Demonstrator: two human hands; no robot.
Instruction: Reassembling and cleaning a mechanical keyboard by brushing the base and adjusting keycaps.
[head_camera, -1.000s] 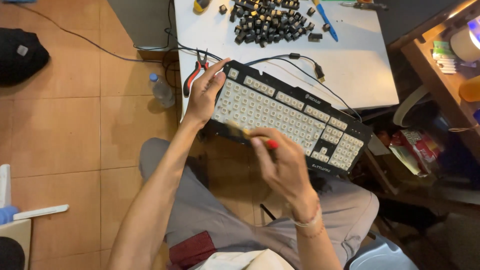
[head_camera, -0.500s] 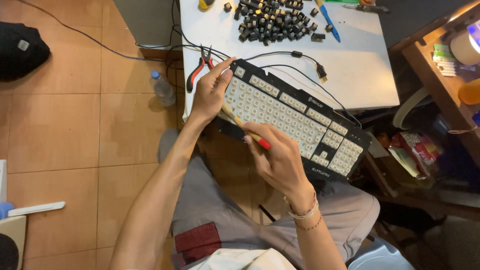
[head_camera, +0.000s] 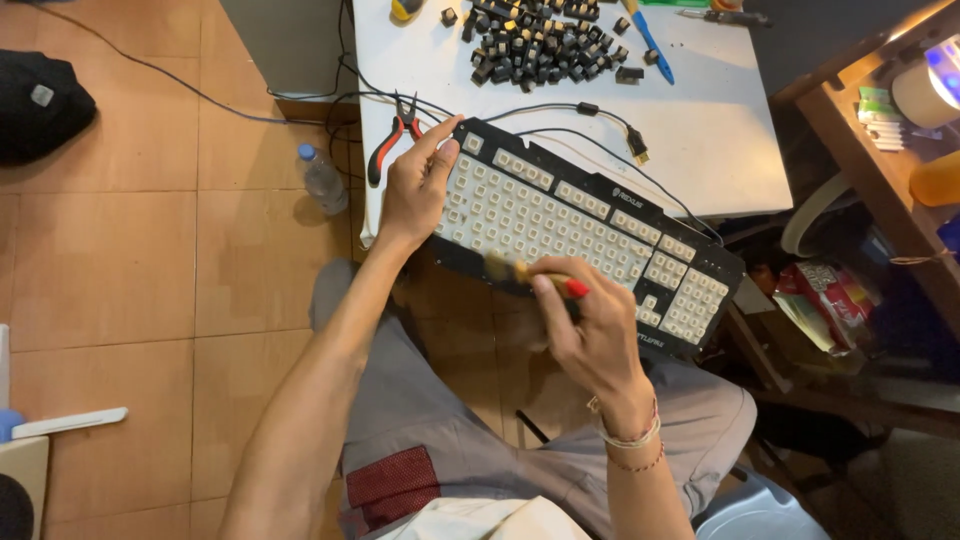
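A black keyboard (head_camera: 590, 235) with its keycaps off, showing pale switch wells, lies tilted across my lap and the edge of the white table (head_camera: 720, 130). My left hand (head_camera: 415, 190) grips the keyboard's left end, thumb and fingers around the edge. My right hand (head_camera: 590, 325) holds a small brush (head_camera: 535, 275) with a red handle end, its bristles at the keyboard's lower edge. The keyboard's cable (head_camera: 600, 115) runs over the table.
A heap of black keycaps (head_camera: 545, 45) lies at the table's far side, with a blue pen (head_camera: 652, 42) beside it. Red-handled pliers (head_camera: 392, 135) rest at the table's left edge. A plastic bottle (head_camera: 322, 180) stands on the tiled floor. A wooden shelf (head_camera: 880, 140) is on the right.
My right hand with the brush has shifted along the keyboard's lower edge. My left hand keeps its hold on the left end.
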